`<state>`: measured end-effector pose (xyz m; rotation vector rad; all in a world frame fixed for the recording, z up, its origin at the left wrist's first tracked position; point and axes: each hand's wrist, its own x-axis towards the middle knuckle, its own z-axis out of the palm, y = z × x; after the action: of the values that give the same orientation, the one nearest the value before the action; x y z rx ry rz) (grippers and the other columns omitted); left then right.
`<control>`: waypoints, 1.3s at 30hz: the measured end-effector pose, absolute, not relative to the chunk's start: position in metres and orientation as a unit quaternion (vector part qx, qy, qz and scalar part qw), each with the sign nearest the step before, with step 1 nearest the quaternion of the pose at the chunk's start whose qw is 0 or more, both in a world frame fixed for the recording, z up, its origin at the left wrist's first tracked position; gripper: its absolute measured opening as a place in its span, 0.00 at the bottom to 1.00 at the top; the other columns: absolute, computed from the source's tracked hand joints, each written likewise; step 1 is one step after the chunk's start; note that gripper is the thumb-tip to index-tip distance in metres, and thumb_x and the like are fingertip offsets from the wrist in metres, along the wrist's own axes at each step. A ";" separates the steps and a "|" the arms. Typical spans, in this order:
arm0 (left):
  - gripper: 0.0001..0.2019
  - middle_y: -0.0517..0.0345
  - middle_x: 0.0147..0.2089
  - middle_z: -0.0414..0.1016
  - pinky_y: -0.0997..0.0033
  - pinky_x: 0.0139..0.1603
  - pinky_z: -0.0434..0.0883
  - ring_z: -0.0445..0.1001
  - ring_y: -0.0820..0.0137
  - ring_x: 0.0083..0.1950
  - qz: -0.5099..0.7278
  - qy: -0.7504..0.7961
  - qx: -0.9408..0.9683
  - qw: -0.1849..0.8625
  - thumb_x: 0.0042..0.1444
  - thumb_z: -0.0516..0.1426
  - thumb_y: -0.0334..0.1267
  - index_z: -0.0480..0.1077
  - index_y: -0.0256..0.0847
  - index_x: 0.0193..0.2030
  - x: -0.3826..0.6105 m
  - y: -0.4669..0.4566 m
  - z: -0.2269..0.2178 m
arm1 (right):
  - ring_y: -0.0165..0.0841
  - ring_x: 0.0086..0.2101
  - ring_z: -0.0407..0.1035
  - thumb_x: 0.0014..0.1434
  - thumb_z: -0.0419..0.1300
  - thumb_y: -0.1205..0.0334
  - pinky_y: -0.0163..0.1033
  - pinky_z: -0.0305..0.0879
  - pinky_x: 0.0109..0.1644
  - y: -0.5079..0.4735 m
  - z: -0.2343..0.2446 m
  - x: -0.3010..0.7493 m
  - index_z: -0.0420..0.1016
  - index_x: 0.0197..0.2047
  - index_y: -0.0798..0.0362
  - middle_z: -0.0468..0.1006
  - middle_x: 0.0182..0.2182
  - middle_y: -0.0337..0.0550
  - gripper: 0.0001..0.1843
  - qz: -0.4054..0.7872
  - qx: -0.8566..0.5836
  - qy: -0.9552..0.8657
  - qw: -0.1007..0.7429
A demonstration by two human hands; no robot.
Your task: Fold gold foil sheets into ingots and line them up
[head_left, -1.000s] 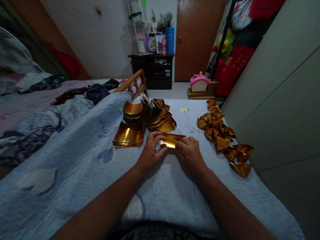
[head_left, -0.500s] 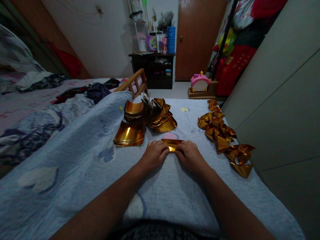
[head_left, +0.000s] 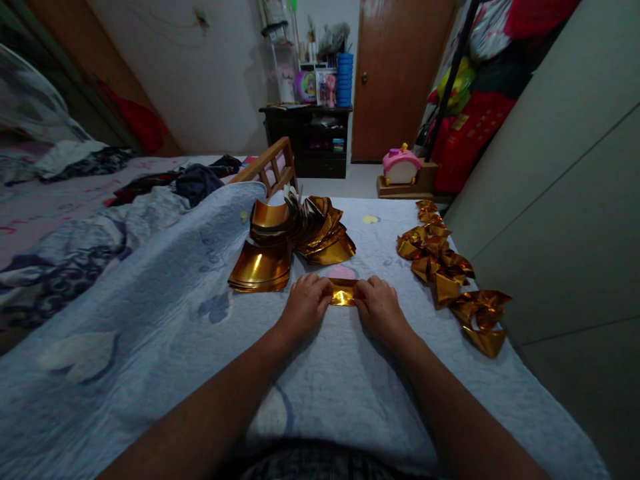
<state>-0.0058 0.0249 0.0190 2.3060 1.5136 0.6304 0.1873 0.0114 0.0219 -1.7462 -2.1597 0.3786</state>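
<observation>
A folded strip of shiny gold foil paper lies crosswise on the blue bedspread. At its left end, my left hand is closed with thumb and fingers on the paper. My right hand grips the opposite end in the same way. Beyond my left hand, a fanned stack of gold foil sheets spreads over the bed. To the right, a row of folded gold foil pieces runs along the bed's edge.
A wooden bed rail stands behind the stack. Rumpled clothes and bedding lie to the left. A pale cabinet flanks the right side. Farther off are a pink toy, a dark shelf unit and a brown door.
My left hand has shifted slightly up and left along the strip, and my right hand slightly up. The fingers now pinch the strip's ends, and more of its middle shows. Both piles look unchanged.
</observation>
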 end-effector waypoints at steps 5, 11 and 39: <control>0.08 0.53 0.38 0.72 0.63 0.47 0.66 0.69 0.62 0.45 0.231 0.466 0.834 0.184 0.62 0.56 0.28 0.77 0.41 0.38 -0.008 0.029 0.014 | 0.41 0.45 0.64 0.65 0.54 0.69 0.42 0.50 0.43 0.011 0.022 0.182 0.77 0.43 0.51 0.76 0.43 0.47 0.10 0.123 -0.604 -0.775 0.143; 0.09 0.53 0.39 0.72 0.66 0.45 0.68 0.72 0.64 0.43 0.233 0.442 0.841 0.208 0.60 0.57 0.27 0.79 0.41 0.40 -0.010 0.032 0.009 | 0.43 0.45 0.65 0.66 0.59 0.53 0.44 0.51 0.45 0.010 0.026 0.171 0.76 0.41 0.53 0.76 0.41 0.48 0.12 0.087 -0.623 -0.766 0.136; 0.06 0.55 0.40 0.75 0.67 0.46 0.68 0.74 0.65 0.44 0.221 0.434 0.844 0.227 0.59 0.62 0.28 0.79 0.40 0.40 -0.013 0.030 0.025 | 0.39 0.41 0.63 0.59 0.57 0.74 0.42 0.52 0.44 0.012 0.022 0.202 0.76 0.38 0.51 0.75 0.39 0.45 0.10 0.125 -0.524 -0.824 0.178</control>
<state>-0.0127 0.0300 0.0245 2.3251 1.1955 0.6095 0.2020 0.0119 0.0217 -1.4814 -2.3309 0.3550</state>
